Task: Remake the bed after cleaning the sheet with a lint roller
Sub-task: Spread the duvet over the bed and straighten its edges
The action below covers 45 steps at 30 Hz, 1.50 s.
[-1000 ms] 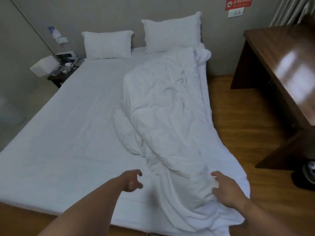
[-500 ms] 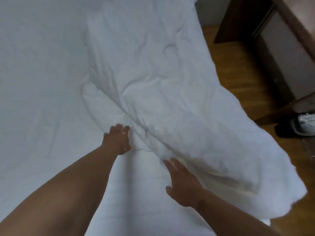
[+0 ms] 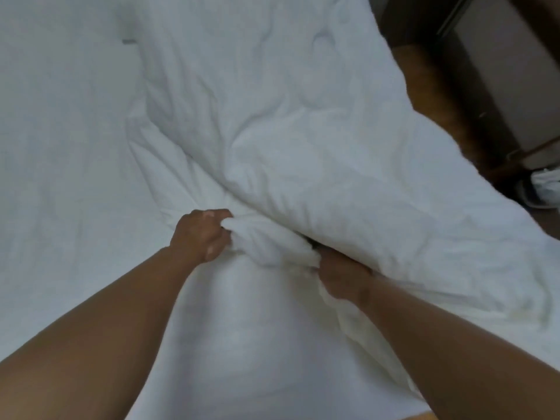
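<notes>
Fingers (image 3: pixel 218 214) of left hand (image 3: pixel 198 236) and right hand (image 3: pixel 342 278) clench the bunched near edge of the duvet (image 3: pixel 303 140), which lies heaped lengthwise away from them on the right half of the sheet (image 3: pixel 60 147), with bare sheet to the left.

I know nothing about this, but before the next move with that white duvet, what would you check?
1. Left hand grip on the duvet: fingers curled round bunched edge, ok.
2. Right hand grip: fingers hidden under the fold, cannot tell.
3. Sheet lying smooth beside the duvet: ok.
4. Duvet spread flat: crumpled, heaped on the right, not ok.
5. Duvet off the floor: right edge overhangs the bed, cannot tell.
</notes>
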Each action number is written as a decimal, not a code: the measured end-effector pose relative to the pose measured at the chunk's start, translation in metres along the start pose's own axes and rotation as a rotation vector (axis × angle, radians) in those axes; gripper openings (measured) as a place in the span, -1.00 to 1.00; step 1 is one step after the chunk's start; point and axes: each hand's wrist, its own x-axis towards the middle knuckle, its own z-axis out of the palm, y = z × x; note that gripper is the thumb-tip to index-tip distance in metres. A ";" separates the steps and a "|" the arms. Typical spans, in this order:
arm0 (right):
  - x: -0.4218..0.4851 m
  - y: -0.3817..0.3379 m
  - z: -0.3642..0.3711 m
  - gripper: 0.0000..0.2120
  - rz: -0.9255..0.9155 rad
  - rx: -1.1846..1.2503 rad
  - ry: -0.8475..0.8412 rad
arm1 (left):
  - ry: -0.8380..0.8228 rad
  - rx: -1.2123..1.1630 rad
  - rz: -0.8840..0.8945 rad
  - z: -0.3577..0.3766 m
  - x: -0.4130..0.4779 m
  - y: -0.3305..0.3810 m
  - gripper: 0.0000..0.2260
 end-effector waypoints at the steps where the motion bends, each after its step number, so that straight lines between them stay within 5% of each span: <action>1: -0.014 -0.008 -0.005 -0.58 -0.039 0.089 -0.053 | -0.029 -0.005 -0.014 -0.017 -0.010 -0.002 -0.70; 9: -0.155 -0.123 -0.077 -0.63 -0.035 0.534 -0.512 | -0.480 0.109 0.006 -0.140 -0.141 0.018 -0.73; 12: -0.210 -0.141 -0.096 -0.57 -0.068 0.582 -0.566 | -0.621 0.219 0.039 -0.184 -0.213 0.035 -0.84; 17: -0.252 -0.209 -0.168 0.13 -0.079 0.868 -0.096 | -0.369 0.199 0.234 -0.244 -0.261 0.115 -0.88; 19: -0.249 -0.230 -0.186 0.00 0.031 0.924 0.179 | -0.275 0.138 0.331 -0.243 -0.266 0.152 -0.91; 21: -0.248 -0.219 -0.190 -0.43 0.151 0.829 0.390 | -0.223 0.023 0.347 -0.236 -0.272 0.173 -0.90; 24: -0.272 -0.180 -0.192 -0.64 0.190 0.692 0.375 | -0.187 -0.249 0.333 -0.226 -0.285 0.159 -0.64; 26: -0.290 -0.167 -0.192 -0.68 0.195 0.716 0.354 | 0.008 -0.522 0.135 -0.209 -0.290 0.129 -0.49; 28: -0.302 -0.172 -0.188 -0.76 0.197 0.844 0.362 | 0.183 -0.803 -0.360 -0.184 -0.281 0.092 -0.26; 30: -0.306 -0.191 -0.179 -0.78 0.185 0.926 0.330 | -0.040 -1.255 -0.820 -0.154 -0.265 0.058 -0.11; 31: -0.305 -0.203 -0.174 -0.79 0.166 0.934 0.310 | -0.182 -1.464 -0.896 -0.140 -0.255 0.044 -0.10; 33: -0.301 -0.230 -0.167 -0.86 0.158 0.953 0.271 | -0.347 -1.718 -0.888 -0.127 -0.237 0.020 -0.15; 38: -0.285 -0.271 -0.174 -0.87 0.300 0.793 0.236 | -0.039 -1.729 -0.710 -0.175 -0.212 -0.008 -0.52; 42: -0.252 -0.338 -0.200 -0.27 0.292 0.653 0.386 | 0.101 -1.375 -0.385 -0.225 -0.242 -0.010 -0.53; 45: -0.207 -0.408 -0.216 0.07 0.220 0.739 0.299 | 0.160 -1.066 -0.246 -0.246 -0.273 0.001 -0.55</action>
